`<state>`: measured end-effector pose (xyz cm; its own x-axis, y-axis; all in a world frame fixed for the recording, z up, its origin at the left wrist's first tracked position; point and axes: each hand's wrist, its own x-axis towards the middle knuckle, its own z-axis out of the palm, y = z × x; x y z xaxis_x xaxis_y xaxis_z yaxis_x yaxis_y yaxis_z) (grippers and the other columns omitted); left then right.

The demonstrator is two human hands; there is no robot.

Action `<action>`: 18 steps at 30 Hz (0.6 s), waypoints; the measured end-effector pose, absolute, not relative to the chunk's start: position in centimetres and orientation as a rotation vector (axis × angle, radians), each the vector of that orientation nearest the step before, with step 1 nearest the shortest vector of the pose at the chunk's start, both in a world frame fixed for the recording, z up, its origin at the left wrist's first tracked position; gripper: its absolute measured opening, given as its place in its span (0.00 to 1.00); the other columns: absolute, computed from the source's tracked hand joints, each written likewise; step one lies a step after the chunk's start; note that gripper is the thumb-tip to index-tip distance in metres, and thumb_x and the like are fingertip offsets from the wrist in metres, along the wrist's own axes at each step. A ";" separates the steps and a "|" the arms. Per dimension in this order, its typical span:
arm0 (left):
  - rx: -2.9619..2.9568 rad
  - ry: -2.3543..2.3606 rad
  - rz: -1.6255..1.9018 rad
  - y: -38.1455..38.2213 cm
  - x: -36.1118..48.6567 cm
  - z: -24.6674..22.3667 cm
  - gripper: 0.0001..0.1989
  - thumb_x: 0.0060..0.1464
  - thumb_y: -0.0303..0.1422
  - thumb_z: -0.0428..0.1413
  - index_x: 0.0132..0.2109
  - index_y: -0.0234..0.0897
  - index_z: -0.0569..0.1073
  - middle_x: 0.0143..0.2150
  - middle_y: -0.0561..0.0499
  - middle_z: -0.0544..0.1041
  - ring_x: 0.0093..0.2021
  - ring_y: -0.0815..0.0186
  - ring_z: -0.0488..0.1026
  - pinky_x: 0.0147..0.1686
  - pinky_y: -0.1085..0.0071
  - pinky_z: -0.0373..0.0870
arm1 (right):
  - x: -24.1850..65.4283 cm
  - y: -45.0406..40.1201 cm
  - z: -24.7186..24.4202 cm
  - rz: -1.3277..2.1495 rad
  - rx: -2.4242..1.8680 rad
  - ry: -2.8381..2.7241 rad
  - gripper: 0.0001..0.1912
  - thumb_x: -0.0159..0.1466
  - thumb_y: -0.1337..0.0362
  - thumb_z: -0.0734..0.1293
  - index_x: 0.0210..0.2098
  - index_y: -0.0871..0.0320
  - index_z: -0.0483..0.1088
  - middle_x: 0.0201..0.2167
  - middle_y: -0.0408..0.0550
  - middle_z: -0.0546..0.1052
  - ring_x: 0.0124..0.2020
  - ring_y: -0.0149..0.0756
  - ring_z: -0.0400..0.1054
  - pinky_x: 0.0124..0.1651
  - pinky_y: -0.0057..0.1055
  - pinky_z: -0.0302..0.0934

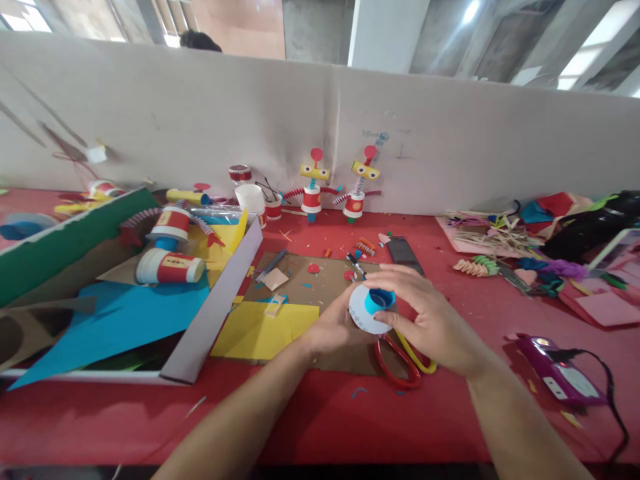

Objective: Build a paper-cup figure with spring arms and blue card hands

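My left hand (330, 327) is wrapped round an upturned paper cup (361, 319), its white printed base facing me. A short blue paper ring (372, 303) stands on that base. My right hand (425, 313) grips the ring, thumb at its near side and fingers arched over the far side. Whether the ring is stuck to the cup I cannot tell. Just below my hands, scissors (397, 381) with red and yellow handles lie partly on a brown cardboard sheet (340, 362). To the left of the cup is a yellow paper sheet (265, 330).
An open box (213, 300) on the left holds blue paper and cup figures (173, 223). Two finished-looking cup robots (313, 199) stand by the back partition (225, 113). At right lie craft sticks (485, 233) and a purple corded device (560, 373). A phone-like dark slab (404, 253) lies beyond my hands.
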<state>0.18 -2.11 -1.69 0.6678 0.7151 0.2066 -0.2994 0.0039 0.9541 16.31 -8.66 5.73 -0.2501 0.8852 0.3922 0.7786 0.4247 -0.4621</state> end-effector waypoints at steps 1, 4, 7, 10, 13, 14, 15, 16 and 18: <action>1.357 0.381 0.828 -2.1 0.2 -1.7 0.31 0.38 0.34 0.68 0.52 0.40 0.68 0.46 0.45 0.75 0.45 0.56 0.74 0.42 0.61 0.72 | 16.3 -8.7 5.6 0.227 -1.421 -2.073 0.19 0.64 0.60 0.67 0.55 0.42 0.65 0.55 0.46 0.71 0.62 0.45 0.59 0.59 0.51 0.59; 1.371 0.375 0.842 -2.2 0.1 -1.9 0.30 0.39 0.34 0.68 0.51 0.40 0.69 0.46 0.46 0.75 0.43 0.58 0.74 0.40 0.64 0.73 | 16.1 -9.0 5.0 0.149 -1.436 -2.032 0.18 0.64 0.59 0.67 0.53 0.42 0.66 0.53 0.48 0.72 0.58 0.45 0.63 0.56 0.50 0.61; 1.345 0.397 0.855 -2.4 0.1 -1.9 0.30 0.39 0.33 0.67 0.52 0.41 0.69 0.44 0.47 0.76 0.41 0.60 0.74 0.39 0.65 0.73 | 15.5 -9.1 4.3 0.044 -1.391 -2.002 0.17 0.64 0.58 0.66 0.53 0.44 0.66 0.51 0.48 0.74 0.55 0.45 0.66 0.54 0.48 0.62; 1.375 0.398 0.846 -2.4 0.1 -1.8 0.31 0.39 0.31 0.66 0.53 0.40 0.68 0.46 0.46 0.75 0.43 0.59 0.74 0.39 0.65 0.73 | 14.8 -9.1 4.0 -0.005 -1.371 -1.966 0.17 0.65 0.61 0.67 0.53 0.47 0.65 0.50 0.48 0.75 0.54 0.44 0.67 0.54 0.45 0.62; 1.434 0.398 0.863 -2.2 0.0 -1.5 0.31 0.40 0.29 0.65 0.53 0.39 0.66 0.49 0.45 0.75 0.46 0.57 0.74 0.43 0.63 0.72 | 14.2 -9.0 3.8 -0.032 -1.383 -1.920 0.17 0.64 0.61 0.67 0.53 0.48 0.65 0.48 0.48 0.76 0.52 0.43 0.67 0.53 0.44 0.62; 1.444 0.402 0.873 -2.2 0.0 -1.4 0.31 0.40 0.29 0.65 0.53 0.39 0.66 0.49 0.44 0.74 0.46 0.58 0.74 0.44 0.63 0.72 | 14.1 -9.0 3.7 -0.042 -1.387 -1.907 0.17 0.65 0.61 0.66 0.53 0.48 0.65 0.48 0.48 0.76 0.52 0.43 0.67 0.53 0.44 0.61; 1.448 0.407 0.881 -2.1 0.0 -1.3 0.31 0.40 0.29 0.65 0.53 0.38 0.66 0.49 0.44 0.74 0.46 0.58 0.74 0.45 0.63 0.72 | 13.9 -9.0 3.6 -0.048 -1.391 -1.898 0.17 0.65 0.60 0.66 0.53 0.49 0.65 0.48 0.48 0.76 0.52 0.43 0.67 0.53 0.44 0.61; 1.451 0.411 0.886 -2.2 0.0 -1.2 0.30 0.41 0.29 0.65 0.53 0.38 0.65 0.49 0.44 0.74 0.46 0.58 0.74 0.45 0.63 0.72 | 13.8 -9.0 3.5 -0.052 -1.394 -1.891 0.17 0.65 0.60 0.66 0.53 0.49 0.65 0.48 0.49 0.76 0.51 0.43 0.67 0.53 0.45 0.61; 1.452 0.414 0.884 -2.2 0.0 -1.1 0.30 0.41 0.30 0.64 0.53 0.38 0.65 0.49 0.44 0.74 0.45 0.59 0.74 0.45 0.63 0.72 | 13.7 -9.1 3.4 -0.053 -1.395 -1.893 0.17 0.66 0.60 0.64 0.54 0.49 0.65 0.48 0.49 0.76 0.52 0.43 0.67 0.53 0.46 0.61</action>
<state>0.04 -2.20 -1.07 0.6336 0.7285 0.2606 -0.2654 -0.1119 0.9576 13.72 -9.07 3.40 -0.1043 0.7975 0.5942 0.8297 0.3992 -0.3902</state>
